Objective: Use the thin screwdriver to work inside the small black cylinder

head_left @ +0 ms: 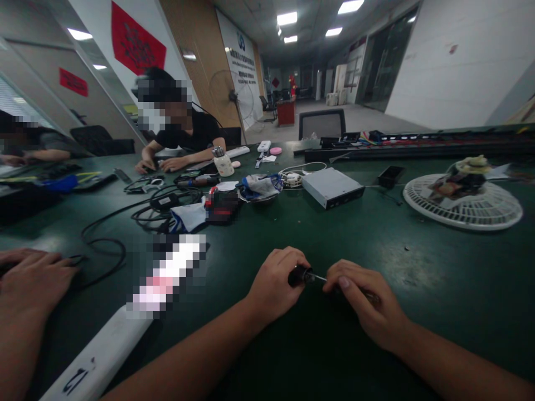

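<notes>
Screwdriver (319,277), lower centre, gripped by right hand (363,289), seemingly engages dark part (297,275) clasped in left hand (275,283); next, steady alignment.

The L forearm (188,356) reaches in from near left & the R forearm (455,356) from near right, both bare and slanting inward, so that the L hand (276,281), w/ fingers curled tightly, is just beside the R hand (368,301), also curled, its thumb pointing far left.

Shiny metal shaft (320,277), smooth dark part (296,275), glossy green tabletop (412,267), matt metal box (330,184), white plastic grille (497,205)
</notes>
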Motion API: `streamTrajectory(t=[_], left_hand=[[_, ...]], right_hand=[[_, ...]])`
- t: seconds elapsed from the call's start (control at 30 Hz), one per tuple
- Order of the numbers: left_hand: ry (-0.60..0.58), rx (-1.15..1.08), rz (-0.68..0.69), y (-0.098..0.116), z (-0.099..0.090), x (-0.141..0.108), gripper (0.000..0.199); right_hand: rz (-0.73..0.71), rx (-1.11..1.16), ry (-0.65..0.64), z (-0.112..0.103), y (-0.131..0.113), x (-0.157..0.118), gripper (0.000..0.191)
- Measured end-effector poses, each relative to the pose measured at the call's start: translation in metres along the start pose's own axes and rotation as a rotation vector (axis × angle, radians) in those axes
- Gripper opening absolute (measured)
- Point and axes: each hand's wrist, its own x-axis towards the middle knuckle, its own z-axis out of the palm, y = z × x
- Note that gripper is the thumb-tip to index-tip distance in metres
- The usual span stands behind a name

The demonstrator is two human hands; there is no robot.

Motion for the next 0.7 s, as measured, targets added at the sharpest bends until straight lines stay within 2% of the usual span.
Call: streamTrajectory(t=[0.13,0.2,0.3,0.43,0.5,0.6,0.7], left_hand=[[0.048,0.045,-0.030,-0.001,0.000,0.000,0.034],[0.054,0.084,-0.042,0.000,-0.001,0.001,0.035],[0.071,0.144,-0.080,0.002,-0.003,0.002,0.036],[0.071,0.181,-0.150,0.002,-0.003,0.002,0.039],[0.053,0.174,-0.173,0.001,-0.002,0.001,0.039],[0.027,0.126,-0.205,-0.001,-0.001,0.001,0.037],[0.012,0.058,-0.232,0.000,0.000,0.001,0.035]], right_hand=[[0.069,-0.094,0.032,0.000,0.000,0.000,0.029],[0.044,-0.104,0.032,0.000,0.000,-0.002,0.028],[0.017,-0.074,0.119,0.000,0.001,-0.004,0.023],[0.172,-0.087,0.220,0.002,0.007,-0.003,0.015],[0.230,-0.158,0.171,0.003,0.010,-0.001,0.017],[0.221,-0.301,0.034,0.006,0.013,0.003,0.011],[0.220,-0.330,-0.062,0.007,0.014,0.003,0.015]])
